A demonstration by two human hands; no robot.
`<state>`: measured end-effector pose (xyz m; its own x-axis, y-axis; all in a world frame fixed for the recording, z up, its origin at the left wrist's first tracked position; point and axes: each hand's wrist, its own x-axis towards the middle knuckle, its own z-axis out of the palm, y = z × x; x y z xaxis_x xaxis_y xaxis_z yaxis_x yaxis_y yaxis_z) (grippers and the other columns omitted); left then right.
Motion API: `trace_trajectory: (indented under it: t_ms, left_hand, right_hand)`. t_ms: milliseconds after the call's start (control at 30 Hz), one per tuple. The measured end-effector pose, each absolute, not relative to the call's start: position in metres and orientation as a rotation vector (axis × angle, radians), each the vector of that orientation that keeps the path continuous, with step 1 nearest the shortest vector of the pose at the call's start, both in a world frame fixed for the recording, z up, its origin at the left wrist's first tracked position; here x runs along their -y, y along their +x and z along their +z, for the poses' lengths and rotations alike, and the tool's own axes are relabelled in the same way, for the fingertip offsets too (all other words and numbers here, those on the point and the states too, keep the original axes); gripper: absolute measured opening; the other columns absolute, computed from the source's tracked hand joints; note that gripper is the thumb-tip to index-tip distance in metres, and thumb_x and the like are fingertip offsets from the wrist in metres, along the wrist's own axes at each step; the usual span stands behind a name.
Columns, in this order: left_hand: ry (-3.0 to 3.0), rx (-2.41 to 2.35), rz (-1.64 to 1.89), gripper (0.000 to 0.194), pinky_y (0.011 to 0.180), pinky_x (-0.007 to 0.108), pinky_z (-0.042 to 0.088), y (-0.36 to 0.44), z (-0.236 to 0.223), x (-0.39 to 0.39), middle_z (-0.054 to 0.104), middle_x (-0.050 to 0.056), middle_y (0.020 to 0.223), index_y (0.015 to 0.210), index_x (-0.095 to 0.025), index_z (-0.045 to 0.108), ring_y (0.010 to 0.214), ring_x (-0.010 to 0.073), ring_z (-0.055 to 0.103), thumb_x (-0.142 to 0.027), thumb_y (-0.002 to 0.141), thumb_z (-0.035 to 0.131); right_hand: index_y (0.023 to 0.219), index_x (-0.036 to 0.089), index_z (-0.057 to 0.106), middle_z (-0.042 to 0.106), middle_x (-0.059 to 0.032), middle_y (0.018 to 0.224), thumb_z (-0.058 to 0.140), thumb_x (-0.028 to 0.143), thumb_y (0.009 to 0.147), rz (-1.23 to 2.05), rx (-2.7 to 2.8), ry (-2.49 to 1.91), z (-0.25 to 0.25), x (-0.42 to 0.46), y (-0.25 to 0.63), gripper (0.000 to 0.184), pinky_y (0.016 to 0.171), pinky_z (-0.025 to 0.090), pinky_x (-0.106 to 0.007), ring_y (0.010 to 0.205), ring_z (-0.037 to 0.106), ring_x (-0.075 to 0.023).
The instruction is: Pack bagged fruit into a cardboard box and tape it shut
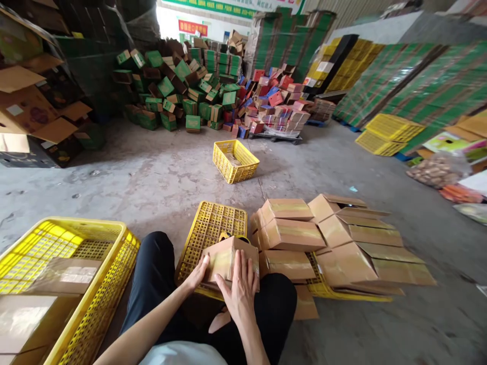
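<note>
The red banner [193, 28] and green banner [216, 6] at the back carry Chinese characters, too blurred for me to read surely. Bare concrete floor [152, 185] opens ahead; stacked cartons [294, 234] crowd my right, near the crate's edge. I clasp a taped cardboard box [219, 257] over the upturned yellow crate [213, 219], left hand [196, 275] at its side, right hand [240, 294] draped across, thumb apart.

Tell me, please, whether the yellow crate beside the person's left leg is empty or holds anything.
It is not empty: taped cardboard boxes lie inside the yellow crate, with its mesh visible behind them.
</note>
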<state>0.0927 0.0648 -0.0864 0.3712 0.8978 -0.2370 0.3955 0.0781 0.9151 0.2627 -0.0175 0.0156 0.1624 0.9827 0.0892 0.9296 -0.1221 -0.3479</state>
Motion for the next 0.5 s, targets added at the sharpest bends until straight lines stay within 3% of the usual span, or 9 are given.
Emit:
trace_trajectory:
  t_ms: [133,233,333,500]
  left_hand:
    - [1.376,-1.075,0.705,0.08,0.129,0.049,0.038,0.085,-0.025,-0.072,0.039,0.008,0.17,0.167,-0.019,0.039,0.158,0.0304,0.037,-0.065,0.109,0.008]
    - [1.645,-0.946,0.903,0.07,0.133,0.053,0.029,0.068,0.007,-0.066,0.031,0.007,0.174,0.162,-0.021,0.048,0.161,0.0317,0.031,-0.063,0.11,0.027]
    - [1.966,-0.88,0.89,0.06,0.132,0.049,0.032,0.052,0.014,-0.053,0.036,0.006,0.173,0.159,-0.024,0.053,0.16,0.03,0.034,-0.057,0.11,0.04]
    - [2.337,-0.955,0.84,0.059,0.131,0.045,0.035,0.041,0.004,-0.046,0.044,0.007,0.169,0.165,-0.023,0.042,0.16,0.0266,0.034,-0.049,0.112,0.044]
  right_hand:
    - [0.173,0.026,0.019,0.032,-0.0088,0.176,0.034,0.068,0.106,0.197,1.892,-2.109,0.014,0.007,0.241,0.08,0.123,0.035,-0.066,0.16,0.032,-0.0432]
    - [0.169,0.024,0.034,0.043,-0.0085,0.171,0.027,0.053,0.112,0.188,1.947,-2.042,0.016,0.001,0.232,0.064,0.118,0.044,-0.055,0.155,0.044,-0.0347]
    - [0.163,0.023,0.047,0.052,-0.0079,0.166,0.024,0.041,0.114,0.141,1.98,-1.979,0.018,-0.001,0.232,0.057,0.108,0.051,-0.048,0.146,0.054,-0.0297]
    - [0.153,0.022,0.061,0.064,-0.0092,0.155,0.03,0.041,0.114,-0.016,2.033,-1.792,0.015,-0.007,0.24,0.053,0.097,0.054,-0.043,0.126,0.065,-0.0294]
